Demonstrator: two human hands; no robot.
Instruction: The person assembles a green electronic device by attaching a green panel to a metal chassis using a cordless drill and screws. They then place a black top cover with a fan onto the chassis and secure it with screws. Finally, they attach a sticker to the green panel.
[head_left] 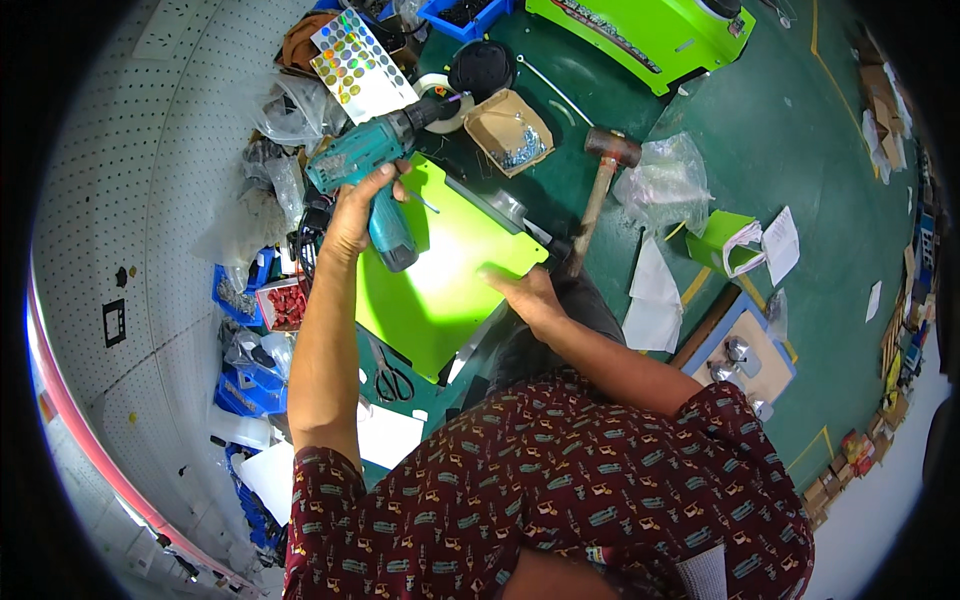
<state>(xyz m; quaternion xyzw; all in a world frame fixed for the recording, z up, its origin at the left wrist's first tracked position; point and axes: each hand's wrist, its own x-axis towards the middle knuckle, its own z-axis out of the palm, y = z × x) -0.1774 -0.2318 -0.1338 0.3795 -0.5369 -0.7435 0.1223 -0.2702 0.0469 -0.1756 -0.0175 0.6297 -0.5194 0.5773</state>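
- Your left hand (358,208) is wrapped around the drill (358,157) by its handle
- Your right hand (532,296) pinches the green panel (432,285) at its edge, thumb on top
- That panel sits between your hands
- Mallet (602,172) beyond your right hand

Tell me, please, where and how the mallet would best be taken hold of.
The mallet is probably best gripped around the lower part of its wooden handle, coming from the person's side with the right hand, the nearer one: the slim handle slants toward the person, while the bulky head lies at the far end.
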